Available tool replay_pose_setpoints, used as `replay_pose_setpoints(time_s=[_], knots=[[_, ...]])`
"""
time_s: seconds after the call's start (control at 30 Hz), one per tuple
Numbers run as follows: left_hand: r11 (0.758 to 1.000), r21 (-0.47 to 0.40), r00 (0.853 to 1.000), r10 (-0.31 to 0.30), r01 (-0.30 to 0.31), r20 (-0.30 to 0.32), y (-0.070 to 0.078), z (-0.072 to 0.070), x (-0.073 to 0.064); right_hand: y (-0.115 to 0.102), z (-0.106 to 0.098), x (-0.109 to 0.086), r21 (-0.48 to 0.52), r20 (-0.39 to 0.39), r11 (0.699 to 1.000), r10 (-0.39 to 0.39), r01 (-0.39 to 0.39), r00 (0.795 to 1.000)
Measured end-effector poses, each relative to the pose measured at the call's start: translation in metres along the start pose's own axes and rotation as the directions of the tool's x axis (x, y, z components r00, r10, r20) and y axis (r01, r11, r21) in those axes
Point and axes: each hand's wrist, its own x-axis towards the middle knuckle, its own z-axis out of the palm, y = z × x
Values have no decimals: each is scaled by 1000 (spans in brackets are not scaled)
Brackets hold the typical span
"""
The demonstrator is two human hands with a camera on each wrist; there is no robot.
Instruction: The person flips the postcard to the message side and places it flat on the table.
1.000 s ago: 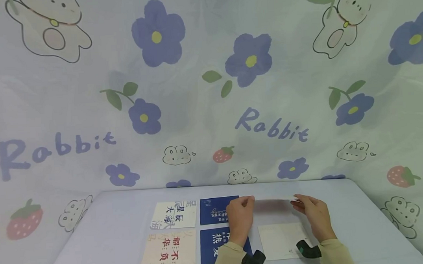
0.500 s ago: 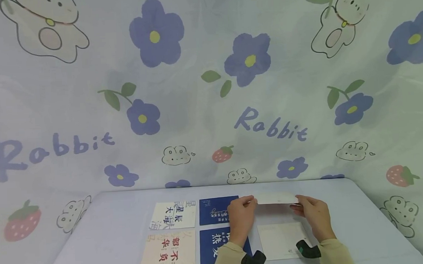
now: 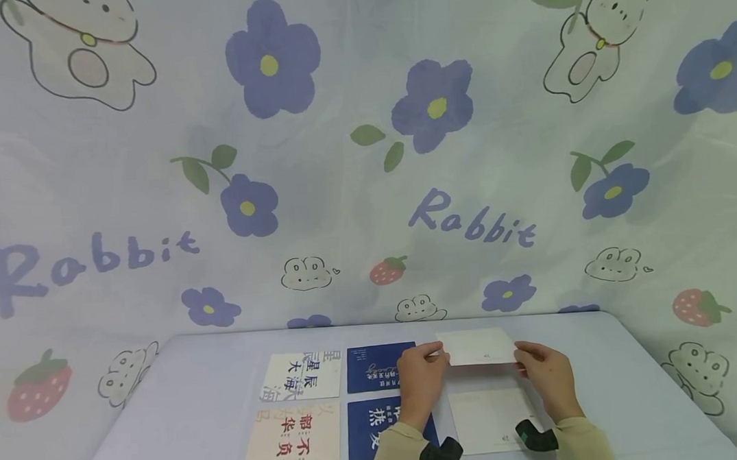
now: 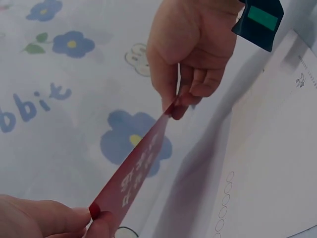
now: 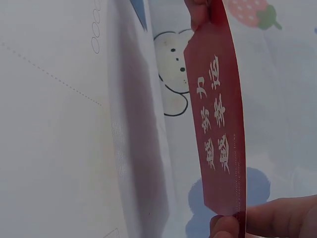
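A postcard (image 3: pixel 476 347) is held up between both hands above the table, its pale back facing the head camera. Its other face, seen in the right wrist view, is red (image 5: pixel 218 119) with white characters. My left hand (image 3: pixel 421 384) pinches one end between thumb and fingers. At the opposite end, my right hand (image 3: pixel 549 380) pinches it the same way. Below the held card lies another postcard (image 3: pixel 493 420), pale side up, with a row of small circles visible in the left wrist view. A blue postcard (image 3: pixel 372 432) lies partly hidden beneath my left forearm.
Left of the hands lie a white postcard (image 3: pixel 302 375) with dark characters and a cream one (image 3: pixel 292 437) with red characters. A second blue postcard (image 3: pixel 377 363) lies farther back. Behind the white table (image 3: pixel 167 417) hangs a patterned curtain (image 3: pixel 355 210).
The held postcard has tilted from nearly edge-on until its pale back shows broadly to the head camera. Both hands stay in nearly the same place. The cards on the table have not moved.
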Motion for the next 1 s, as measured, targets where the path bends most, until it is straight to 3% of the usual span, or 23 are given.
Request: replay_pose_setpoints(time_s=[0.43,0.67,1.0], knots=[[998,61,1000,-3,2,16,-2,0,-1,4,3,2,-41,24,999,13,-12,1000],[992,124,1000,24,-22,-11,-1,3,-1,5,2,2,-48,46,999,23,-20,999],[981,184,998,56,-55,2,2,3,-4,8,2,3,-74,45,997,-12,16,999]])
